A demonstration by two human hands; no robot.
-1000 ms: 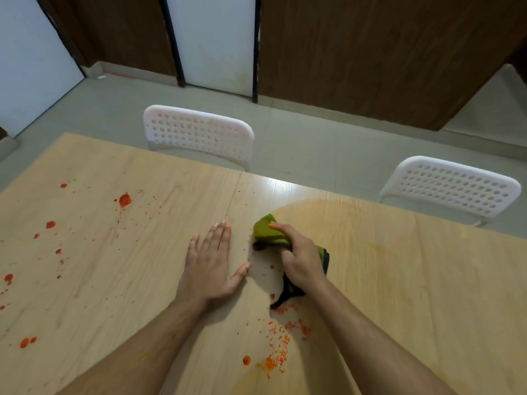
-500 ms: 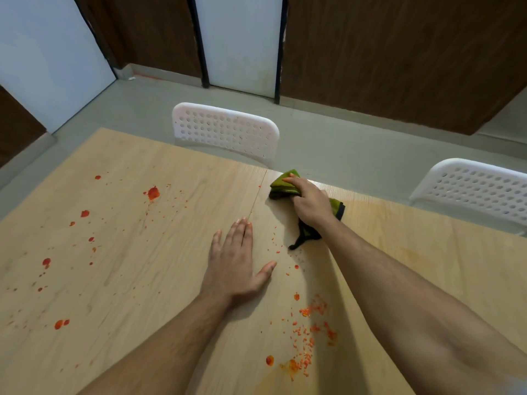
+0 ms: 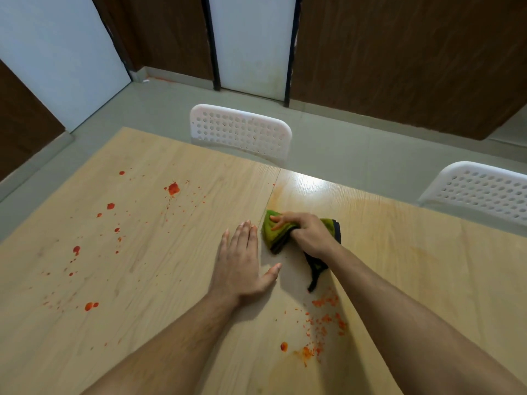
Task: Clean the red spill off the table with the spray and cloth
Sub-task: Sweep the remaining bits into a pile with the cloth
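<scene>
2 white chairs (image 3: 241,132), brown walls (image 3: 399,52)

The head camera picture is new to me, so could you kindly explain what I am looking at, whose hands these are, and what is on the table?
There is no machine here. A person wears one wide-angle camera on the head, looking forward and down, so both bare arms reach in from the bottom edge.

The left hand lies flat, fingers straight, on the light wooden table. The right hand grips a bunched green cloth with a dark edge and presses it on the table.

Red spill drops are scattered across the left part of the table, and a patch of red flecks lies near the right forearm. Two white perforated plastic chairs stand behind the table. No spray bottle is in view.
</scene>
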